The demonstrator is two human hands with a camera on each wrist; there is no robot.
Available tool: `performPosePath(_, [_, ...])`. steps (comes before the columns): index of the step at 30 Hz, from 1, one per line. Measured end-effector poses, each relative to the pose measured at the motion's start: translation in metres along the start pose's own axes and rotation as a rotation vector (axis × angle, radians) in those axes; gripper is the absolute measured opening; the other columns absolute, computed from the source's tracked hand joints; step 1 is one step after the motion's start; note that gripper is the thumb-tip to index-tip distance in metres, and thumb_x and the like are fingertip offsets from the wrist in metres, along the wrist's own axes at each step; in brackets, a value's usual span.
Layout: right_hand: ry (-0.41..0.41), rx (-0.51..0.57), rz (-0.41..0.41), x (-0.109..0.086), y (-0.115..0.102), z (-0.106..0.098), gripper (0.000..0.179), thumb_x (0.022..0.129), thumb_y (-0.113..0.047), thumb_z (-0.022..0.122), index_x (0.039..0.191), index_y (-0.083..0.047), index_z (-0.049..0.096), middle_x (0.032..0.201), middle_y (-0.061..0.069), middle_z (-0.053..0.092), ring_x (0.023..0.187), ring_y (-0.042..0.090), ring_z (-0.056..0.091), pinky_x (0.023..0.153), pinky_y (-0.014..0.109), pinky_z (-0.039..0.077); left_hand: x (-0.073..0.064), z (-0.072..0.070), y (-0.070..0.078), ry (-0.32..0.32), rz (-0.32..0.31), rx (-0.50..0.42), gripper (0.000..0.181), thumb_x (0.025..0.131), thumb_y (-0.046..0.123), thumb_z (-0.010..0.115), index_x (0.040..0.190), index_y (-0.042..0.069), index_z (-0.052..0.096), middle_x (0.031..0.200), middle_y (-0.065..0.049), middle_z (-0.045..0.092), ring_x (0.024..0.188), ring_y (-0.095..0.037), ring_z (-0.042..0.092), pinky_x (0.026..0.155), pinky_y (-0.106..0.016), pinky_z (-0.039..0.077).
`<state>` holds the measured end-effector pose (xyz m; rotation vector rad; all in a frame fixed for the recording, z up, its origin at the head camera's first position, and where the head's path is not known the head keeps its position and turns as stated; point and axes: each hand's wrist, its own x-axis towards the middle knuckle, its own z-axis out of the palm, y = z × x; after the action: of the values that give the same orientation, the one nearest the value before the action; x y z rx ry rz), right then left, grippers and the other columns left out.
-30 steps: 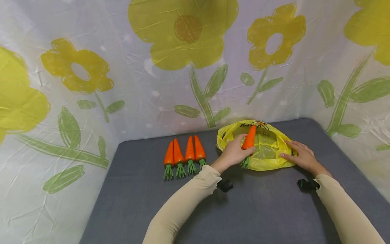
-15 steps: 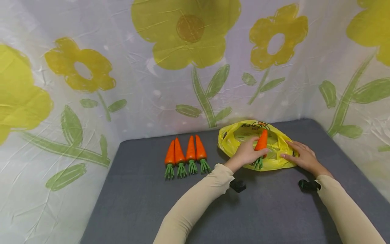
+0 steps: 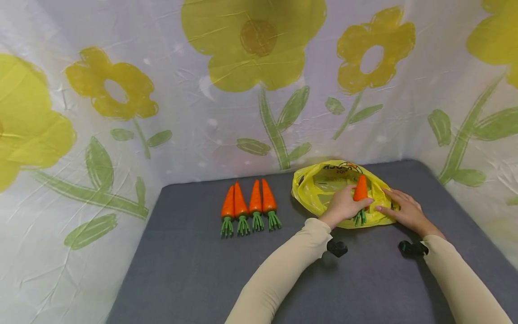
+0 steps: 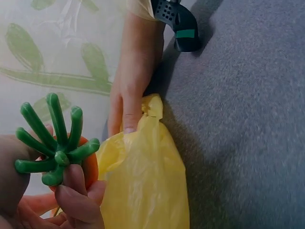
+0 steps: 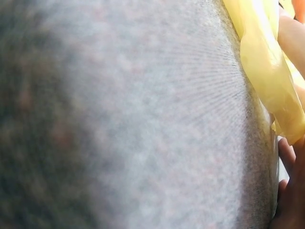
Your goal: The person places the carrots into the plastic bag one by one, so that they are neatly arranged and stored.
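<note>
My left hand (image 3: 343, 206) grips an orange toy carrot (image 3: 360, 188) between thumb and fingers, over the front right part of the yellow plastic bag (image 3: 302, 191). The carrot's tip points away, and its green top (image 4: 59, 152) faces the camera in the left wrist view. At the bag's right end my right hand (image 3: 408, 212) holds the rim, thumb on the near side and fingers behind. The bag lies on its base with its mouth spread wide. In the right wrist view a fold of the bag (image 5: 267, 71) shows beside partly hidden fingers.
Several more carrots (image 3: 256, 200) lie side by side left of the bag, green tops toward me. A grey cloth-covered table (image 3: 194, 270) bears everything. A flower-printed curtain (image 3: 194, 148) hangs along its back and sides.
My left hand has moved right with the carrot, from the bag's middle to near its right end. My right hand stays at the rim, and the lying carrots have not moved.
</note>
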<state>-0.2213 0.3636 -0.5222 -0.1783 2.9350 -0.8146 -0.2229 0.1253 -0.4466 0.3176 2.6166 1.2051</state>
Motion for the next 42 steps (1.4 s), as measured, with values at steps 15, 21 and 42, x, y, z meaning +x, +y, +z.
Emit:
performPosePath(15, [-0.010, -0.010, -0.007, 0.003, 0.003, 0.000, 0.083, 0.097, -0.054, 0.053, 0.159, -0.009, 0.020, 0.158, 0.034, 0.021, 0.141, 0.059, 0.014, 0.104, 0.074, 0.010, 0.014, 0.025, 0.015, -0.027, -0.141, 0.057, 0.036, 0.092, 0.033, 0.068, 0.126, 0.025, 0.058, 0.080, 0.004, 0.065, 0.051, -0.010, 0.053, 0.048, -0.023, 0.042])
performPosePath(21, [-0.011, -0.005, 0.003, 0.002, 0.001, -0.001, 0.086, 0.096, -0.057, 0.054, 0.159, -0.012, 0.018, 0.158, 0.034, 0.020, 0.142, 0.059, 0.013, 0.106, 0.075, 0.008, 0.018, 0.032, 0.012, -0.053, -0.131, 0.132, 0.043, 0.092, 0.029, 0.066, 0.134, 0.027, 0.055, 0.074, 0.005, 0.064, 0.050, -0.009, 0.051, 0.048, -0.022, 0.040])
performPosePath(42, [-0.018, -0.009, 0.022, 0.005, 0.003, 0.001, 0.087, 0.095, -0.059, 0.052, 0.159, -0.009, 0.020, 0.159, 0.033, 0.020, 0.142, 0.058, 0.013, 0.106, 0.075, 0.009, 0.021, 0.041, -0.012, -0.001, -0.043, 0.151, 0.058, 0.091, 0.043, 0.070, 0.142, 0.027, 0.049, 0.121, 0.007, 0.068, 0.097, -0.009, 0.065, 0.082, -0.024, 0.050])
